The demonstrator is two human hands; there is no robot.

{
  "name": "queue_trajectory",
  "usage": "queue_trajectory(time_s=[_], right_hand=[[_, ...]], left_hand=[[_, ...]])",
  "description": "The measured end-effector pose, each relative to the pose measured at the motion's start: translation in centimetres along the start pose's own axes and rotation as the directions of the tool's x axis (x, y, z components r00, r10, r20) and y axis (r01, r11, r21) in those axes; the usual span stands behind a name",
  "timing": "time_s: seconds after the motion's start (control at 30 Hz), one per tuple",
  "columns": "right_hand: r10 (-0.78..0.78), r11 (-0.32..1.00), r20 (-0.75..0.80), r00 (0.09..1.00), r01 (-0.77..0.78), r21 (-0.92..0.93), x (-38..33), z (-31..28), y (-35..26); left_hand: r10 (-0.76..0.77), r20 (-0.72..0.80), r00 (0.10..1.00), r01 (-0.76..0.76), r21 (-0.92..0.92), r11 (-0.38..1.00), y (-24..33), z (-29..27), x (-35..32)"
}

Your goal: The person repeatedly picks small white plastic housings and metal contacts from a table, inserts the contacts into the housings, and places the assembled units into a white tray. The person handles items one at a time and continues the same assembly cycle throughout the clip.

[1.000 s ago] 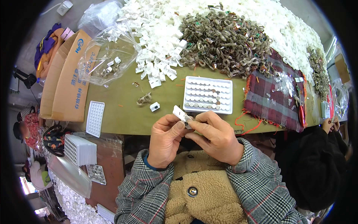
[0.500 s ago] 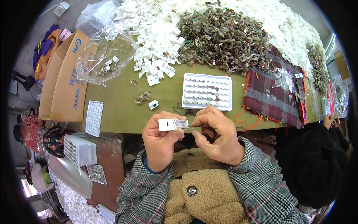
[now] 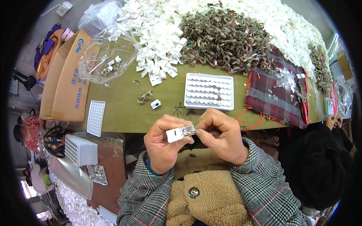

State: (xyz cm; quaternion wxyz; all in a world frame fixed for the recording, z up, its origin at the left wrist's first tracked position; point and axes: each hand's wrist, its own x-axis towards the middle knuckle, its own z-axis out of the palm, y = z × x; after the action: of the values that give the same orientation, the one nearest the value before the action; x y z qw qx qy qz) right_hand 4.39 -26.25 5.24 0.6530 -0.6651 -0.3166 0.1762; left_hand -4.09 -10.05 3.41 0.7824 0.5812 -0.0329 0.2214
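My left hand (image 3: 161,142) is closed on a small white plastic housing (image 3: 174,135) with a dark slot in its face. One end of the housing is open and shows clear or metallic parts inside. At that end, my right hand (image 3: 223,136) is closed in a pinch, thumb and forefinger touching or almost touching the housing; what they hold is too small to make out. Beyond the hands on the green tabletop lie another white housing (image 3: 155,104) and a small bundle of thin wire (image 3: 144,96). A white tray (image 3: 232,90) with rows of round pieces stands past my right hand.
Heaps of white housings (image 3: 160,49) and tangled wire bundles (image 3: 226,39) cover the far tabletop. Left are a cardboard box (image 3: 62,81), a clear plastic bag (image 3: 113,52) and stacked trays (image 3: 81,152). A plaid cloth (image 3: 273,98) lies right, near a person in black (image 3: 318,162).
The white housing has shifted a little right and now tilts, its open end raised. My right fingertips have come up against that end; the thin strand between the hands no longer shows.
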Motion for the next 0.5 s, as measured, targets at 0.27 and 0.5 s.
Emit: queue_trajectory(time_s=[0.27,0.5], right_hand=[[0.506,0.721,0.231,0.831,-0.555,0.416,-0.7,-0.3,-0.3],[-0.322,0.874,0.025,0.947,0.307,-0.375,-0.5,0.1,-1.0]], left_hand=[[-0.356,0.141,0.924,0.371,-0.557,0.743,-0.6,-0.5,-0.5],[-0.426,0.011,0.905,0.392,-0.414,0.822,-0.7,-0.2,-1.0]])
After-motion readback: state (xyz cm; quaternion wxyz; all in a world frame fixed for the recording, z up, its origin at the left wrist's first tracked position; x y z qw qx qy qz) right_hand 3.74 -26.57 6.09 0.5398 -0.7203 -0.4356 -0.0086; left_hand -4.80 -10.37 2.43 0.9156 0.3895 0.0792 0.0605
